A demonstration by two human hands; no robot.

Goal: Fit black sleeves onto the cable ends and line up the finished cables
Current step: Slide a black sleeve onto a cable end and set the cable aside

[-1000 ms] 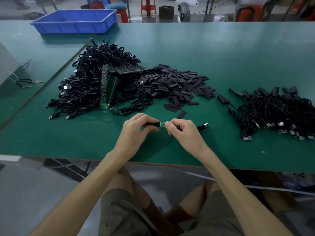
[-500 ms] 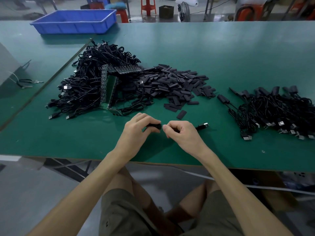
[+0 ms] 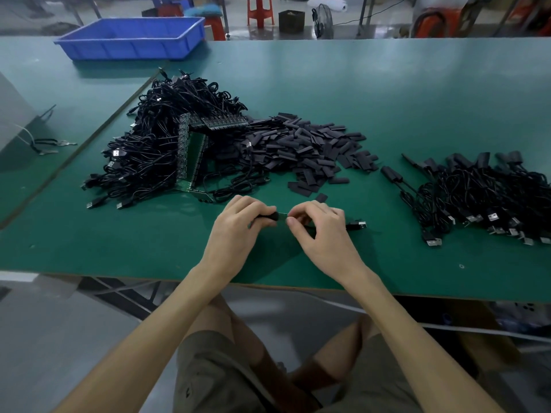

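Note:
My left hand [image 3: 238,228] pinches a black sleeve [image 3: 269,216] above the green table near its front edge. My right hand [image 3: 322,231] grips the cable end that meets the sleeve; the joint is mostly hidden by my fingertips. The same cable's USB plug [image 3: 357,225] sticks out to the right of my right hand. A big heap of unfinished black cables [image 3: 167,144] lies at the left, a pile of loose black sleeves [image 3: 304,147] in the middle, and a bundle of finished cables [image 3: 483,198] at the right.
Green circuit-board strips [image 3: 190,156] lean in the cable heap. A blue plastic bin [image 3: 134,38] stands at the far left of the table. A seam between two tables [image 3: 98,138] runs diagonally at the left. Stools and a fan stand beyond the table.
The small green board end seen between my hands a second ago is now covered; my hands have drawn closer together around the sleeve.

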